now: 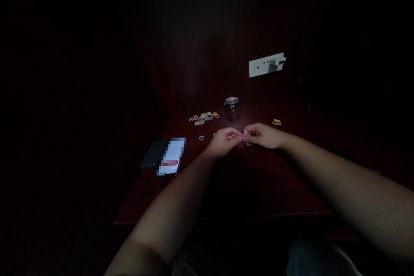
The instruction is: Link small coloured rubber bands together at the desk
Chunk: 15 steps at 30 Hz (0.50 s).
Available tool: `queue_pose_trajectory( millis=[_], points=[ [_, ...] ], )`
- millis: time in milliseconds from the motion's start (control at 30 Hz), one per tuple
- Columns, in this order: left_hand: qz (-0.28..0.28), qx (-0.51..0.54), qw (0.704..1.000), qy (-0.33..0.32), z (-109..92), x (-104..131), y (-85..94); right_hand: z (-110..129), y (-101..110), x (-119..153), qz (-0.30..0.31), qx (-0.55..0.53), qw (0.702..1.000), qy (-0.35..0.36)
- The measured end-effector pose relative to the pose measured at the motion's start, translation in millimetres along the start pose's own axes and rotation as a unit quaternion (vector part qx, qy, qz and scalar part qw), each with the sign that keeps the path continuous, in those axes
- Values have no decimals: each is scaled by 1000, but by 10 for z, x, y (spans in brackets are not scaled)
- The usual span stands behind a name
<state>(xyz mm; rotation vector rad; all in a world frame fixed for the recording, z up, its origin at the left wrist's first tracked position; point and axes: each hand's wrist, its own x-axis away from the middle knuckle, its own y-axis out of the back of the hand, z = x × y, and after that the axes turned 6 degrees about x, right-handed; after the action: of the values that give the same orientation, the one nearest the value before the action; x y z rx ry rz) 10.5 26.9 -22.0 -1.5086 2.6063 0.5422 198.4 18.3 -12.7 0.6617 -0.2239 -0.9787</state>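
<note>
My left hand (224,141) and my right hand (262,135) meet over the dark red table (252,181), fingertips nearly touching. Both are closed in a pinch on a small pinkish band (241,137), mostly covered by the fingers. Just beyond my left hand lies a loose pile of small coloured elastic bands (204,117). A single pale band (201,138) rests left of that hand, and a green one (214,134) peeks out beside its knuckles. Several yellow bands (276,122) sit together past my right hand.
A small clear jar (232,105) with a patterned lid stands behind my hands. On the left, a lit phone (171,156) lies against a dark power bank (153,155) with a cable. A wall socket (265,65) holds a plug; its dark cord hangs at right.
</note>
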Motion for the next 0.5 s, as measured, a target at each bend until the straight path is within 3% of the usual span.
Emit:
queue_pose_trajectory(
  millis=[133, 500],
  points=[
    [0, -13, 1000, 5, 6, 0, -3, -1, 20, 9, 16, 5, 1000, -20],
    [21, 14, 999, 28, 41, 3, 16, -42, 36, -12, -14, -40, 998, -45]
  ],
)
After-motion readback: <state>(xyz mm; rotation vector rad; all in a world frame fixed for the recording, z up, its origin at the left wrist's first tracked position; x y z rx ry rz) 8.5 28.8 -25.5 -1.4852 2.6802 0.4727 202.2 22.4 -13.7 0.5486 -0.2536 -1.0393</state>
